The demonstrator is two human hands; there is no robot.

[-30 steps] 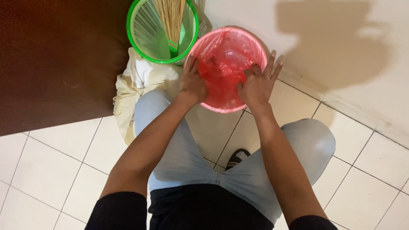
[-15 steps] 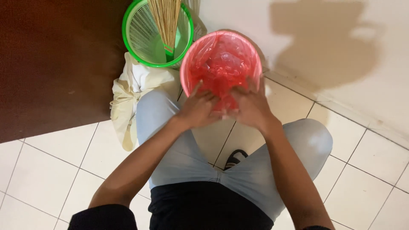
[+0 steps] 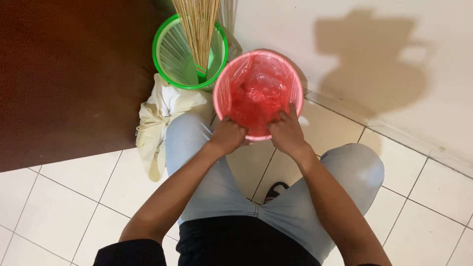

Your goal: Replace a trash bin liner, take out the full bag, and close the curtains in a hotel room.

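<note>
A pink plastic bin [image 3: 224,79] stands on the tiled floor against a white wall, lined with a red plastic bag [image 3: 258,96]. My left hand [image 3: 229,135] grips the bag at the bin's near rim. My right hand [image 3: 287,132] holds the bag at the near rim too, just right of the left hand, fingers reaching inside. Both forearms stretch out over my knees in light blue jeans.
A green mesh bin [image 3: 189,51] with a bundle of broom sticks [image 3: 198,24] stands left of the pink one. A cream cloth bag [image 3: 160,120] lies beside my left knee. A dark brown wooden surface [image 3: 64,74] fills the left side.
My hands moved from the bin's two sides toward its near rim and now sit close together. The view shifted so the bin appears lower in the picture.
</note>
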